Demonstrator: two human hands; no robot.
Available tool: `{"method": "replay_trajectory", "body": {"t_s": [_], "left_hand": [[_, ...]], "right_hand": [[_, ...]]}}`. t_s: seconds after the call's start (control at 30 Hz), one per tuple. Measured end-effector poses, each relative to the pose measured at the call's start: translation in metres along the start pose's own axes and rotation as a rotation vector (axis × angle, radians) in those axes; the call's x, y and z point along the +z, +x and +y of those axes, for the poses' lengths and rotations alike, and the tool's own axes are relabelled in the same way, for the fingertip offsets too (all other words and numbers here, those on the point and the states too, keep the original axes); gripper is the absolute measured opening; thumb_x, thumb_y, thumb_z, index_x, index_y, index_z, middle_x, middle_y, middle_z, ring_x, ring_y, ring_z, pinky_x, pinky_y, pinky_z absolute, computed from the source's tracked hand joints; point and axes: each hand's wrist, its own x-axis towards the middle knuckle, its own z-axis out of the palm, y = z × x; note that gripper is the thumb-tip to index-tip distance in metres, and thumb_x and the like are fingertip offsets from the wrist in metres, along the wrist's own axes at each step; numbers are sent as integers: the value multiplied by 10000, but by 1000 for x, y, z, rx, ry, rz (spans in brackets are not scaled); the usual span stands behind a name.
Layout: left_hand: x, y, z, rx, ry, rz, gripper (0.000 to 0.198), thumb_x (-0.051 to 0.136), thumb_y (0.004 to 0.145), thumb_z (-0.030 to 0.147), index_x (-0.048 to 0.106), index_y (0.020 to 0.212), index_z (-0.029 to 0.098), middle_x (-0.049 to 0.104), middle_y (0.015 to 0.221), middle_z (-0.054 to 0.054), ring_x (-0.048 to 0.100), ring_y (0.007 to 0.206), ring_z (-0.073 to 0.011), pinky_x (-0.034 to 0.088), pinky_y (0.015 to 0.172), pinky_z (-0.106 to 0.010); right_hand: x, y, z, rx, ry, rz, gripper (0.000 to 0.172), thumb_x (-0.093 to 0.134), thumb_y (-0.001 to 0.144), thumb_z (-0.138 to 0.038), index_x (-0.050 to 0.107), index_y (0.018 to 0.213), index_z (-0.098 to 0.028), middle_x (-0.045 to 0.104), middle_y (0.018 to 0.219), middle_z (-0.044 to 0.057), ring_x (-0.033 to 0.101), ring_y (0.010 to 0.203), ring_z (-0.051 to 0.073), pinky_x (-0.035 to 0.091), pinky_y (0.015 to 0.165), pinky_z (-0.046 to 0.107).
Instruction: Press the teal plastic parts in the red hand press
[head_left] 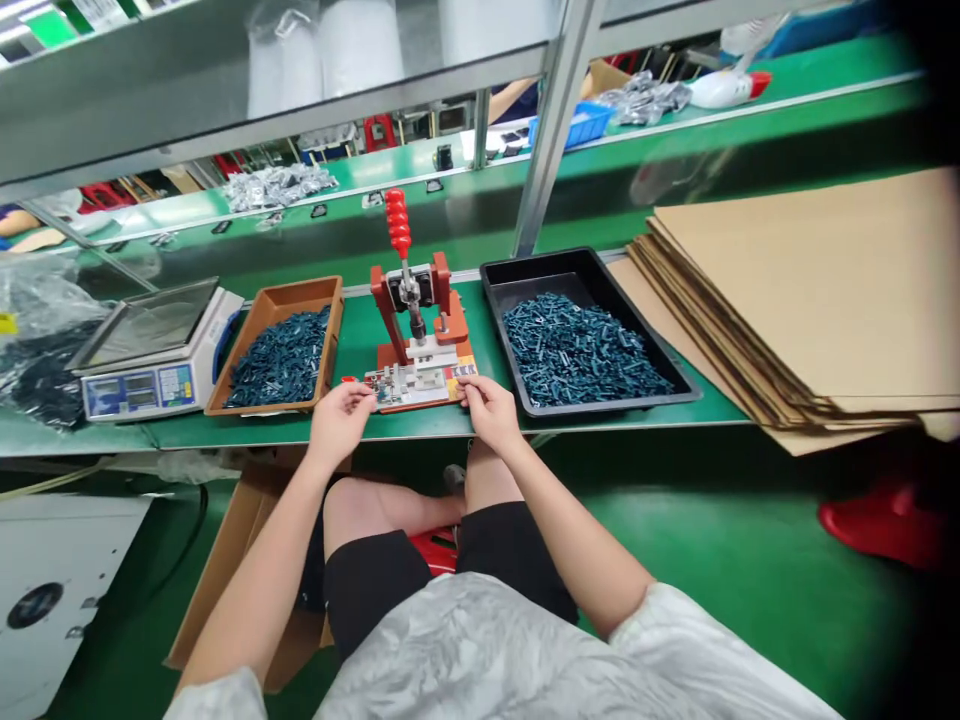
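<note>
A red hand press [417, 300] with a beaded red lever [397, 222] stands on the green bench, its lever upright. At its foot lies a small fixture plate [416, 384]. My left hand [341, 418] rests at the plate's left end, fingers curled and pinched at its edge. My right hand [489, 408] sits at the plate's right end, fingers curled too. What either hand holds is too small to make out. A brown tray [264, 300] of small dark parts [281, 358] lies left of the press. A black tray [540, 275] of the same parts [581, 350] lies to the right.
A weighing scale [154, 350] stands at the left beside plastic bags [37, 340]. A stack of flat cardboard sheets [810, 300] covers the bench's right end. A metal post [551, 130] rises behind the press. A cardboard box [232, 560] and a red stool [885, 520] stand on the floor.
</note>
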Motion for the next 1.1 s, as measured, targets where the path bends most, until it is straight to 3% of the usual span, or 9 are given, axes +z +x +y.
{"method": "replay_trajectory", "body": {"t_s": [0.13, 0.3, 0.4, 0.57, 0.67, 0.77, 0.9, 1.0, 1.1], "left_hand": [[50, 16, 15, 65, 170, -107, 220, 638, 860, 345, 743, 989, 201, 757, 884, -55, 715, 842, -229, 593, 857, -371], [76, 53, 19, 255, 481, -106, 175, 618, 859, 269, 771, 854, 184, 741, 1050, -127, 649, 1081, -325, 534, 996, -470], [85, 61, 16, 281, 548, -173, 225, 603, 873, 257, 791, 959, 169, 739, 1123, -136, 645, 1123, -339, 524, 1012, -463], [86, 61, 19, 253, 581, -261, 297, 555, 922, 243, 783, 1084, 143, 730, 1216, -134, 651, 1169, -334, 512, 1052, -444], [86, 63, 26, 169, 611, -285, 320, 584, 915, 244, 768, 1169, 182, 734, 1234, -111, 659, 1182, -323, 517, 1059, -418], [87, 67, 31, 84, 660, -284, 344, 636, 887, 257, 761, 1202, 198, 749, 1198, -119, 679, 1152, -339, 540, 1021, -419], [81, 69, 33, 123, 651, -372, 284, 718, 851, 321, 796, 1101, 210, 750, 1204, -105, 676, 1166, -337, 536, 1029, -406], [74, 69, 32, 143, 625, -440, 395, 812, 760, 348, 786, 1134, 224, 754, 1187, -79, 684, 1140, -328, 547, 1015, -391], [71, 69, 28, 191, 609, -438, 422, 797, 756, 308, 775, 1168, 214, 749, 1196, -82, 685, 1134, -323, 547, 1016, -392]], "right_hand": [[3, 1, 4, 35, 80, 1, 324, 588, 951, -460, 659, 1130, -199, 742, 964, 78, 723, 792, 195, 624, 758, 352], [-4, 3, -5, -75, -130, 35, 241, 533, 973, -392, 686, 946, -208, 708, 999, 89, 679, 946, 226, 575, 875, 381], [-4, 4, -6, -66, -144, 38, 230, 522, 967, -367, 685, 945, -205, 705, 973, 83, 668, 923, 221, 566, 874, 371], [2, 5, 6, 73, 45, 51, 275, 677, 850, -420, 691, 1007, -194, 708, 904, 56, 666, 758, 191, 596, 732, 327], [1, 5, 7, 116, 97, 37, 280, 724, 817, -436, 717, 957, -194, 719, 868, 50, 680, 742, 197, 610, 732, 336], [-2, 9, -2, 32, -23, 16, 193, 685, 869, -382, 744, 919, -206, 724, 908, 58, 690, 806, 210, 606, 789, 356], [-1, 25, -12, -182, -307, -23, 113, 646, 890, -246, 754, 892, -212, 688, 1031, 86, 648, 1009, 250, 546, 947, 411], [10, 42, -9, -196, -426, -108, 85, 673, 862, -200, 756, 878, -196, 679, 1027, 92, 622, 1019, 265, 513, 988, 436], [25, 53, -4, -168, -439, -204, 156, 676, 849, -161, 773, 964, -203, 694, 1061, 82, 623, 1033, 263, 508, 995, 426]]}}
